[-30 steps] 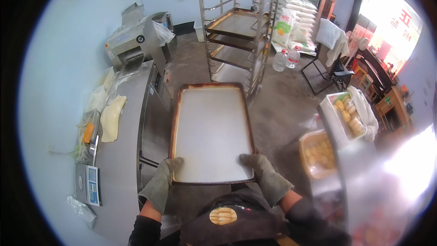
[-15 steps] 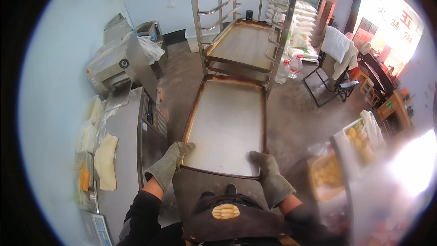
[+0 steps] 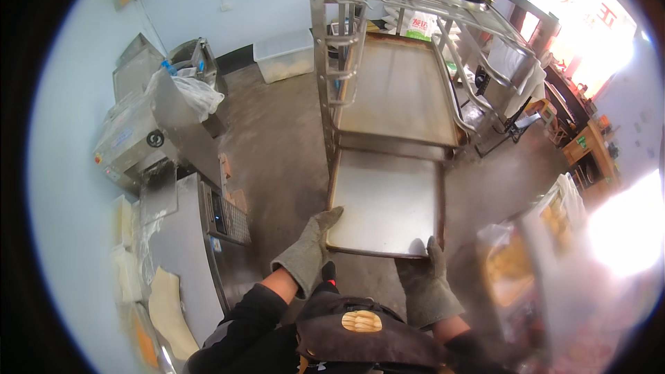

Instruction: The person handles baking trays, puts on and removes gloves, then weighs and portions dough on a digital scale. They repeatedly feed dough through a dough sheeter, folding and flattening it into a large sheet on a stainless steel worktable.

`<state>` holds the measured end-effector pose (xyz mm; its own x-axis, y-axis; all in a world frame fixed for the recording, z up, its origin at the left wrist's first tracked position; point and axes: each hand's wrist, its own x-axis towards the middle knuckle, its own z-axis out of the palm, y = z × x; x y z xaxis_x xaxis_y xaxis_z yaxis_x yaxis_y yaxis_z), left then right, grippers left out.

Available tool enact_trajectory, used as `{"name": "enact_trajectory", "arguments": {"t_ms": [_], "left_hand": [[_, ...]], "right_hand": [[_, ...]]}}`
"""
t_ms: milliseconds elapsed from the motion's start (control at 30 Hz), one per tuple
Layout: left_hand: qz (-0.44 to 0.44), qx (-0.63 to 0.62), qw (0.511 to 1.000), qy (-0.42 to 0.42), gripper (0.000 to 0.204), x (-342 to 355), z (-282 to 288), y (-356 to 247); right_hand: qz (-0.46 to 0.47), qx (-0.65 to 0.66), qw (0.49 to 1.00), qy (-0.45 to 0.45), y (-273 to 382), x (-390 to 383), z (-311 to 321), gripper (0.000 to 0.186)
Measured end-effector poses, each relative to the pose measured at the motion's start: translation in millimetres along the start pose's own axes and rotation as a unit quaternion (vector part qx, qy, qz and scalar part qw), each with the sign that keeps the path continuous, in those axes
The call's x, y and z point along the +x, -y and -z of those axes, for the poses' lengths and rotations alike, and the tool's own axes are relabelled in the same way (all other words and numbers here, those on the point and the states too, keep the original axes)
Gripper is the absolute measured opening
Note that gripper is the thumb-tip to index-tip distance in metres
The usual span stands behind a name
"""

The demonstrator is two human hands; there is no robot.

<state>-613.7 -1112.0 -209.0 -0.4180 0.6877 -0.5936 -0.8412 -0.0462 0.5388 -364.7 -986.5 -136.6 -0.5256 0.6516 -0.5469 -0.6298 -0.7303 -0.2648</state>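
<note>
A metal baking tray [image 3: 386, 201] with a browned rim and a bare surface lies flat between my hands. My left hand [image 3: 306, 248], in a thick grey-green oven glove, grips its near left corner. At the near right corner my right hand [image 3: 428, 284], in the same kind of glove, is closed on the edge with the thumb on top. The far end of this tray sits inside the steel rack [image 3: 322, 55], lower than another bare baking tray [image 3: 395, 90]. That upper tray hides the far edge of the held one.
A steel bench [image 3: 173, 242] with a flat dough strip [image 3: 168, 308] runs along my left, past it a dough machine [image 3: 135, 135]. A white plastic bin [image 3: 284, 55] stands by the back wall. To my right are a folding chair [image 3: 509, 125] and blurred yellow food [image 3: 509, 270].
Both hands have pushed the tray forward, and its far end has gone into the rack beneath the other tray. The rack looms closer as I have moved toward it.
</note>
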Motion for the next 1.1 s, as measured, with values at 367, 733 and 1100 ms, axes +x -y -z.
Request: {"name": "enact_trajectory", "arguments": {"t_ms": [367,733,1100], "left_hand": [[-0.001,-0.078,0.996,-0.034,0.029,84.7,-34.8,-86.9],[-0.125,0.089,0.988,-0.033,0.033,127.4,-8.9,-115.9],[-0.183,0.158,0.968,-0.072,0.034,138.9,-60.0,-93.1]], "right_hand": [[-0.03,-0.078,0.991,-0.108,-57.0,160.8,-131.3,0.024],[0.095,-0.18,0.968,0.145,-32.7,248.1,-60.8,0.042],[0.217,-0.273,0.933,0.095,185.6,118.1,-41.3,0.091]]}}
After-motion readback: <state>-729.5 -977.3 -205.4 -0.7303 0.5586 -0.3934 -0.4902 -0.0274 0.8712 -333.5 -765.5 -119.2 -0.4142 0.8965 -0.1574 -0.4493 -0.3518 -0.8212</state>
